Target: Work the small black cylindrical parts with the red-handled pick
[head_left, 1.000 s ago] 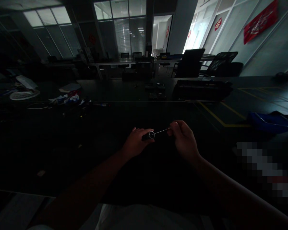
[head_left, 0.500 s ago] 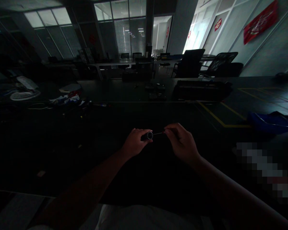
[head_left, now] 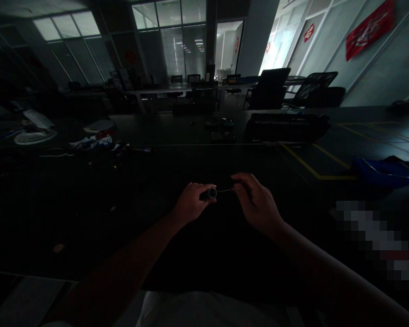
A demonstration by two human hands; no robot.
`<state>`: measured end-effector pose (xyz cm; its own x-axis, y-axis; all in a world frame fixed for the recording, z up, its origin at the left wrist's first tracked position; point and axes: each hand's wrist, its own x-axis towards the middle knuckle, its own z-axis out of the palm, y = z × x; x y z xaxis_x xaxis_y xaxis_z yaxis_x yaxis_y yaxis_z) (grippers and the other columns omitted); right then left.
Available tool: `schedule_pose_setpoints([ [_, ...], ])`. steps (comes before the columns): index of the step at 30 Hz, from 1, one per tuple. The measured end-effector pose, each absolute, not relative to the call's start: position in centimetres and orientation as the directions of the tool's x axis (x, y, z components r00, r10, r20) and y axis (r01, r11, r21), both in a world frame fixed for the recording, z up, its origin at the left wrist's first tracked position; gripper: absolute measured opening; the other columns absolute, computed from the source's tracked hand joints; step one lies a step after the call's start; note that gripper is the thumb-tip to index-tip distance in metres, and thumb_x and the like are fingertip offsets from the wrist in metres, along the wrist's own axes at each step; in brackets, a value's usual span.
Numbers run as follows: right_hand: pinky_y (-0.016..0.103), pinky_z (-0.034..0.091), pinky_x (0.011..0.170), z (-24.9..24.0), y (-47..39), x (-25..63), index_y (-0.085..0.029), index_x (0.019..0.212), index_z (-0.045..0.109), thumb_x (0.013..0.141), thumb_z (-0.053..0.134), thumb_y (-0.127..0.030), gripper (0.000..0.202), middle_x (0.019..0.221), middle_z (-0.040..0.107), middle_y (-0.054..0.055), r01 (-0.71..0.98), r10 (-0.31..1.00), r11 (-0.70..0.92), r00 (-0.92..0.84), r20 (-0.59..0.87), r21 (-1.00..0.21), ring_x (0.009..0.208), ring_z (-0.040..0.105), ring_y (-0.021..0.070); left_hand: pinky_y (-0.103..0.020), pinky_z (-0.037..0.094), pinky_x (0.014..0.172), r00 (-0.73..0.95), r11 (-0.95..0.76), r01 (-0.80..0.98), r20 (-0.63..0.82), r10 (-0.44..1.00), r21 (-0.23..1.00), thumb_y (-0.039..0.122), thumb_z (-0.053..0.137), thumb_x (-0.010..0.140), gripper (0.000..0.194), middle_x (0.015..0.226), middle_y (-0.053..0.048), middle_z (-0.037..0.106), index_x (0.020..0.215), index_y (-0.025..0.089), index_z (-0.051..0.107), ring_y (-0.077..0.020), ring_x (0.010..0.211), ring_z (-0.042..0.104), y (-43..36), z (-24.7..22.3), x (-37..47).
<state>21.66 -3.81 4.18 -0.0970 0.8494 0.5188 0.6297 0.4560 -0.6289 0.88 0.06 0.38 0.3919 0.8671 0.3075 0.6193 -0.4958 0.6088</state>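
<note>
head view: the left hand (head_left: 191, 203) is curling closed around a small dark cylinder (head_left: 207, 194), its pale round end facing toward the other hand. the right hand (head_left: 257, 203) is pinching a thin metal rod (head_left: 225, 190) between thumb and fingertips, closed on it, and the rod is running from those fingers to the open end of the cylinder; whether its tip is inside or only at the mouth is too dim to tell. both things are being held in the air just above a very dark table (head_left: 122, 218), in front of the person's body and between the two forearms.

judging by its look, the cylinder is being a light, rigid piece, easy to hold with a wrap of the fingers round its barrel. the rod is looking thin and stiff but likely to bend or slip if pinched far from the cylinder, so a hold close behind its free end seems the surer one.

farther off on the table, a long dark case (head_left: 286, 127) is lying to the right and scattered papers (head_left: 95, 138) to the left, and a blue cloth (head_left: 381, 172) is lying at the far right. office chairs (head_left: 272, 88) are standing beyond. a red banner (head_left: 370, 29) is hanging on the right wall with pale writing too small to read, and smaller red signs (head_left: 309, 33) on the glass are equally unreadable. no brand is showing on the held things.
</note>
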Motion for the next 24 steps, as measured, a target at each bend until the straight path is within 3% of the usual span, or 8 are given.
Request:
schedule_pose_setpoints([
  [7, 0.030, 0.047, 0.064, 4.18, -3.43, 21.65, -0.024, 0.100, 0.069, 0.100, 0.046, -0.041, 0.028, 0.085, 0.073, 0.004, 0.609, 0.885, 0.399, -0.059, 0.462, -0.685, 0.071, 0.067, 0.0178, -0.043, 0.047, 0.100, 0.403, -0.506, 0.623, 0.310, 0.861, 0.596, 0.024, 0.078, 0.082, 0.042, 0.113, -0.003, 0.073, 0.122, 0.029, 0.068, -0.0234, 0.105, 0.065, 0.02, 0.28, 1.01],
  [13, 0.030, 0.044, 0.059, 4.25, -3.48, 21.71, -0.023, 0.119, 0.060, 0.098, 0.047, -0.034, 0.027, 0.077, 0.068, 0.001, 0.608, 0.893, 0.399, -0.088, 0.441, -0.686, 0.062, 0.062, 0.0161, -0.043, 0.046, 0.101, 0.398, -0.500, 0.621, 0.307, 0.865, 0.603, 0.023, 0.077, 0.083, 0.041, 0.116, -0.003, 0.073, 0.122, 0.027, 0.067, -0.0230, 0.107, 0.065, 0.10, 0.20, 0.91],
  [24, 0.030, 0.044, 0.059, 4.02, -3.19, 21.64, -0.024, 0.109, 0.062, 0.098, 0.047, -0.040, 0.024, 0.079, 0.070, 0.003, 0.588, 0.907, 0.361, -0.040, 0.420, -0.724, 0.064, 0.065, 0.0175, -0.043, 0.045, 0.102, 0.402, -0.496, 0.628, 0.296, 0.867, 0.599, 0.024, 0.076, 0.084, 0.040, 0.115, -0.002, 0.073, 0.122, 0.028, 0.067, -0.0227, 0.107, 0.065, 0.05, 0.25, 1.00],
])
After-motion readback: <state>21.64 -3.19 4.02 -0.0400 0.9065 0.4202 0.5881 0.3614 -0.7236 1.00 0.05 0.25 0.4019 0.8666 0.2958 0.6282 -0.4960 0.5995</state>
